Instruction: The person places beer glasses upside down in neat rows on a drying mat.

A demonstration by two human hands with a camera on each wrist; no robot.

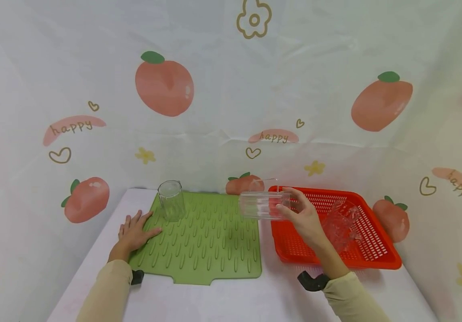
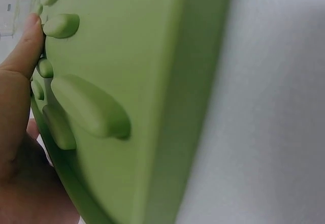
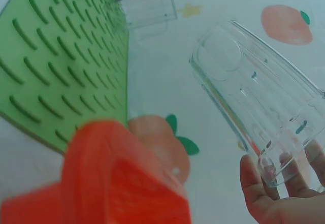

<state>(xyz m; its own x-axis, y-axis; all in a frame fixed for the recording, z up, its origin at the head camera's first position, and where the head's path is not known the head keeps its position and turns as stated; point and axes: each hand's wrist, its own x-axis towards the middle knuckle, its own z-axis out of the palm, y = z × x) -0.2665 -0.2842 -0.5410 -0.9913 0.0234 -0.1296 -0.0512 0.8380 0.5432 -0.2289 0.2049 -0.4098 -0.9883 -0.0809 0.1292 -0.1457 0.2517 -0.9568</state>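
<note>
My right hand [image 1: 305, 219] holds a clear glass cup [image 1: 255, 205] on its side, above the gap between the green mat and the red basket. Fingers and thumb grip one end of it; in the right wrist view the cup [image 3: 244, 82] tilts with its other end raised. A thin clear loop shows above it in the head view. Fingers spread, my left hand [image 1: 134, 235] rests at the left edge of the ridged green mat [image 1: 214, 241], with the thumb on the mat. Just beyond that hand, another clear glass cup [image 1: 172, 201] stands on the mat's far left corner.
A red plastic basket [image 1: 379, 264] with slotted walls stands on the right, with several clear glass pieces [image 1: 341, 226] inside. White table covering [image 1: 247, 299] shows in front of the mat. A white printed cloth [image 1: 222, 89] hangs close behind everything.
</note>
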